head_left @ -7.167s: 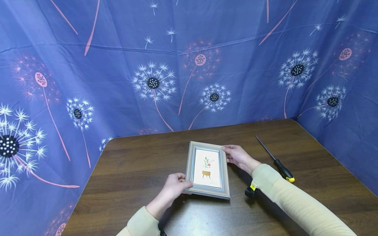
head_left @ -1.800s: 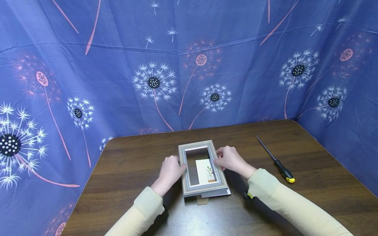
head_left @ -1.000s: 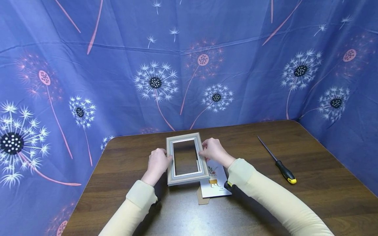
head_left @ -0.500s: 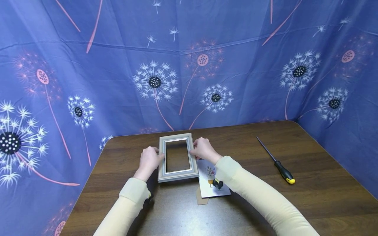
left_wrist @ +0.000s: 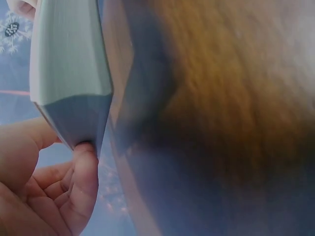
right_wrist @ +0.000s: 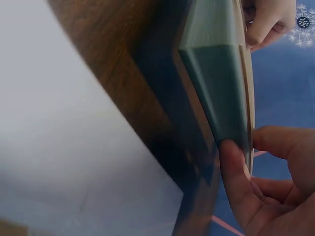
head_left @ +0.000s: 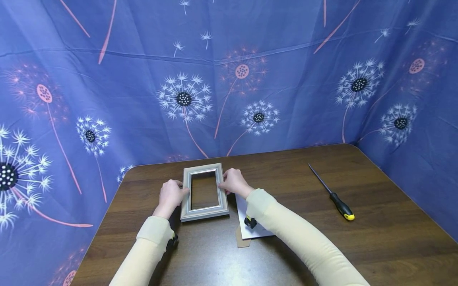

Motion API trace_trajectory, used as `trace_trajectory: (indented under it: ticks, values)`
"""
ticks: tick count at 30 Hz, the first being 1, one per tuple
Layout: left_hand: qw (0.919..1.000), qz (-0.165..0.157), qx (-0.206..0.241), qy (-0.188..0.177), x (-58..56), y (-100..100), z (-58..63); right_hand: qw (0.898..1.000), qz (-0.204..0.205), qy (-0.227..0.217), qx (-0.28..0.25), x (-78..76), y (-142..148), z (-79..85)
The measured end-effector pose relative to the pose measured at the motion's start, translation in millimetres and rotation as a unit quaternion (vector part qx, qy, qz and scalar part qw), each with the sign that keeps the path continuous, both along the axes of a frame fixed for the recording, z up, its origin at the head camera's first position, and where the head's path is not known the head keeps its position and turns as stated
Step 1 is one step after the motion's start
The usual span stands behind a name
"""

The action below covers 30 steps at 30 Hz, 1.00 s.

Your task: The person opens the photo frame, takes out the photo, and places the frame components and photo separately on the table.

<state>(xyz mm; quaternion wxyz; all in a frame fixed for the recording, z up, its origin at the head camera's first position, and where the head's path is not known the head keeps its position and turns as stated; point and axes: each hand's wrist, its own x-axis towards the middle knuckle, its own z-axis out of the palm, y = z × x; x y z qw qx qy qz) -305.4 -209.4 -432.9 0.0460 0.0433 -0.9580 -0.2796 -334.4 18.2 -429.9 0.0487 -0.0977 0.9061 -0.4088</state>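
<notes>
Both hands hold an empty picture frame (head_left: 186, 198), whose opening shows the wooden table through it. At its left side my left hand (head_left: 170, 196) pinches the edge between thumb and fingers. My right hand (head_left: 235, 182) does the same at the right side. The wrist views show the frame's thick edge between thumb and fingers of the left hand (left_wrist: 54, 196) and the right hand (right_wrist: 268, 191). Whether the frame touches the table is unclear. Under my right forearm lies the white picture panel (head_left: 246, 229), its print mostly hidden, over a brown cardboard piece (head_left: 243, 241).
A screwdriver (head_left: 340, 204) with a black and yellow handle lies on the right of the wooden table (head_left: 286, 171). Behind the table hangs a blue cloth (head_left: 143, 99) with dandelion prints.
The frame has been lifted off the picture panel and carried left by both hands, then lowered toward the table. The panel and cardboard stay behind. Earlier the picture showed inside the frame.
</notes>
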Motion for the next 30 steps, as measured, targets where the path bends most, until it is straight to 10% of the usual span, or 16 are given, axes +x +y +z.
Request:
trace_trajectory:
  ticks: [30]
  values:
    - [0.9993, 0.010, -0.011, -0.035, -7.4, -12.5, -8.9, 0.999, -0.003, -0.039, -0.023, -5.7, -12.7, -17.3]
